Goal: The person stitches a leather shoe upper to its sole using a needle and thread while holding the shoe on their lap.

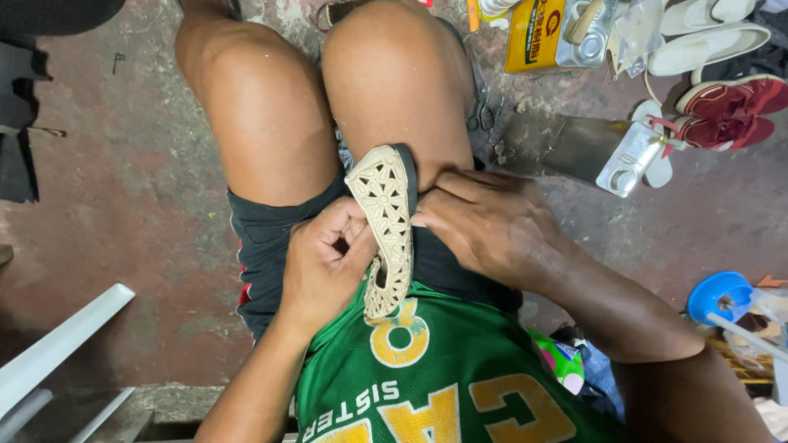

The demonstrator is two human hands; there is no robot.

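Beige shoe (386, 230) pinched by left hand (324, 262), right hand (492, 221); may slip off lap toward 6 o'clock.

You get even, soft light from above, with only faint shadows under the knees (394, 82). Glare sits on the metal cans (624, 156) far right. The centre is sharp; the edges bend and soften, as at the white bar (57, 344) near left.

Seated with both bare knees raised, the person brings both forearms in over the lap: left hand (324, 262) curled in a closed grip, right hand (484, 221) pressing flat, fingertips (423, 220) pinched inward.
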